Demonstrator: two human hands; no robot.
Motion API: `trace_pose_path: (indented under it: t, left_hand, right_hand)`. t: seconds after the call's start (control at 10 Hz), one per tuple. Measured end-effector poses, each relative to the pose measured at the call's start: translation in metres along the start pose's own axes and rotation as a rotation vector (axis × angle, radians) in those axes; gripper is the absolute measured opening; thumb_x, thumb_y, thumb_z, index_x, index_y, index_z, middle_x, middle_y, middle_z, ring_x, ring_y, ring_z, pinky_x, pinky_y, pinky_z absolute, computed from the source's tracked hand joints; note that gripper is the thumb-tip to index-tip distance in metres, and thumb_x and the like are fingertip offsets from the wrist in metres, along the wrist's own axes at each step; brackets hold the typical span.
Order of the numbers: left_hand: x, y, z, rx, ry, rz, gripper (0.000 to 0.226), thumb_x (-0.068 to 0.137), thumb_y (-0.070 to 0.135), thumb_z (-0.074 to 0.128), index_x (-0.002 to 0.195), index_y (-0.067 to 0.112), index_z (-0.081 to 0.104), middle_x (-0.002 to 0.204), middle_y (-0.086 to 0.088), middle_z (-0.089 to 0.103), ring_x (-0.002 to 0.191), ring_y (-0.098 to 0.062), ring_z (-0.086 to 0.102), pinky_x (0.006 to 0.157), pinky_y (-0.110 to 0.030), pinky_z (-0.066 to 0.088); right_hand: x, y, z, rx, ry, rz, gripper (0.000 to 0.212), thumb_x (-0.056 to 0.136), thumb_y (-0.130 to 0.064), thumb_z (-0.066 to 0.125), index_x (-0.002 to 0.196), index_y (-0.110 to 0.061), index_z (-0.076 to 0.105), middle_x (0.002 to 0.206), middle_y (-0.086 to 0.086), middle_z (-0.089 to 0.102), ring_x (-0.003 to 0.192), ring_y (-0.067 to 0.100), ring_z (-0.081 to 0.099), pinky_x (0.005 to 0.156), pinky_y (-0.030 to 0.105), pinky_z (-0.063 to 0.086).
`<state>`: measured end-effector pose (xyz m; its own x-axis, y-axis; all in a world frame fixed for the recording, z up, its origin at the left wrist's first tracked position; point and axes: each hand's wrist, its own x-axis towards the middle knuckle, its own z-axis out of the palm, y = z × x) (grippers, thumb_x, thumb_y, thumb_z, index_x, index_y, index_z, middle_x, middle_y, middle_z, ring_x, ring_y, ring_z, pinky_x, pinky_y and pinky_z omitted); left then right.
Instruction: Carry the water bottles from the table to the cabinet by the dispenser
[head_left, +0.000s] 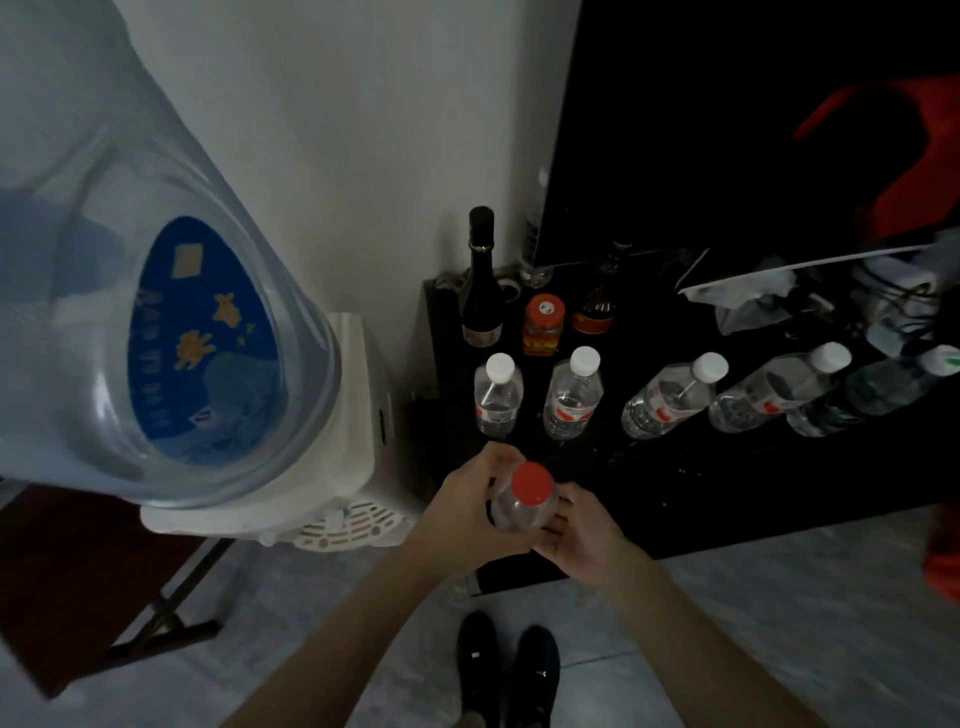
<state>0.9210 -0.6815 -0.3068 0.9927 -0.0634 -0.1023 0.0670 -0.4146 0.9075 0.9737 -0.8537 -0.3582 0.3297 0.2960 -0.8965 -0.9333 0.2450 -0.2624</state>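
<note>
One head-worn view looks steeply down from close above the hands (524, 519), with the cabinet (727, 483) beyond them and the dispenser (358, 415) to their left.

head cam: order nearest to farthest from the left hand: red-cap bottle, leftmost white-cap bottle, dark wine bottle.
1. red-cap bottle, held in the left hand.
2. leftmost white-cap bottle, standing just beyond, on the cabinet.
3. dark wine bottle, at the back near the wall.

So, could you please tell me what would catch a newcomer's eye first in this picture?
The big blue water jug on the white dispenser fills the left side. At centre, the left hand and right hand grip a red-capped bottle at the front edge of the dark cabinet. Behind it stands a row of white-capped water bottles.
</note>
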Motion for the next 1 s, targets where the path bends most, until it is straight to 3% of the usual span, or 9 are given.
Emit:
trace_pose_path:
  t: [0.1,0.2,0.3,0.4,0.6,0.8,0.9,1.0]
  left_hand:
    - [0.006,-0.015,0.009,0.032,-0.009,-0.019,0.063,0.07,0.03,0.093,0.118,0.031,0.053,0.112,0.019,0.065,0.104,-0.006,0.067,0.085,-0.022,0.056]
    - [0.009,-0.026,0.017,0.046,-0.007,-0.042,0.061,0.071,0.027,0.093,0.117,0.025,0.054,0.109,0.014,0.066,0.101,-0.008,0.067,0.085,-0.032,0.058]
    - [0.01,-0.034,0.025,0.062,-0.009,-0.063,0.061,0.071,0.025,0.093,0.118,0.021,0.055,0.109,0.009,0.067,0.101,-0.009,0.067,0.085,-0.039,0.059]
    - [0.009,-0.04,0.032,0.079,-0.005,-0.064,0.061,0.071,0.026,0.093,0.118,0.022,0.054,0.109,0.009,0.066,0.1,-0.008,0.066,0.085,-0.038,0.058]
    - [0.013,-0.054,0.039,0.085,-0.019,-0.081,0.066,0.068,0.029,0.094,0.119,0.024,0.053,0.111,0.01,0.067,0.103,-0.009,0.067,0.086,-0.04,0.059]
    - [0.021,-0.056,0.035,0.113,-0.109,-0.075,0.073,0.067,0.034,0.093,0.116,0.053,0.043,0.114,0.022,0.063,0.108,0.0,0.065,0.089,-0.02,0.056]
    - [0.022,-0.054,0.034,0.171,-0.13,-0.073,0.079,0.062,0.032,0.095,0.12,0.05,0.043,0.119,0.018,0.061,0.11,0.002,0.061,0.091,-0.013,0.047]
    - [0.019,-0.053,0.028,0.204,-0.144,-0.073,0.083,0.062,0.024,0.098,0.127,0.034,0.049,0.131,0.005,0.053,0.117,-0.01,0.055,0.103,-0.027,0.046]
  right_hand:
    - [0.014,0.005,-0.004,-0.008,0.038,-0.02,0.026,0.098,-0.018,0.044,0.098,-0.001,0.063,0.092,0.016,0.067,0.069,0.022,0.065,0.056,0.031,0.054]
    - [0.026,0.008,-0.011,-0.043,0.055,-0.02,0.034,0.098,-0.023,0.046,0.115,0.001,0.062,0.113,0.016,0.063,0.102,0.026,0.061,0.094,0.038,0.051]
    - [0.031,0.009,-0.019,-0.089,0.075,-0.022,0.036,0.096,-0.023,0.046,0.117,0.001,0.063,0.122,0.015,0.062,0.121,0.027,0.053,0.107,0.039,0.038]
    - [0.035,0.006,-0.025,-0.079,0.087,-0.004,0.031,0.099,-0.026,0.044,0.105,-0.003,0.063,0.117,0.014,0.061,0.125,0.03,0.05,0.101,0.038,0.038]
    - [0.035,0.002,-0.026,-0.048,0.09,-0.014,0.043,0.103,-0.032,0.042,0.128,0.0,0.054,0.141,0.02,0.051,0.138,0.032,0.041,0.114,0.042,0.032]
    - [0.023,-0.001,-0.019,-0.087,0.056,-0.021,0.047,0.102,-0.033,0.044,0.137,-0.003,0.048,0.148,0.018,0.044,0.143,0.031,0.034,0.119,0.044,0.026]
    - [0.014,-0.003,-0.017,-0.114,0.041,-0.026,0.046,0.102,-0.032,0.043,0.138,-0.003,0.048,0.149,0.018,0.042,0.143,0.031,0.032,0.119,0.043,0.025]
    - [0.004,-0.004,-0.017,-0.188,0.069,-0.021,0.043,0.103,-0.029,0.044,0.134,-0.002,0.052,0.146,0.019,0.045,0.141,0.032,0.036,0.117,0.041,0.028]
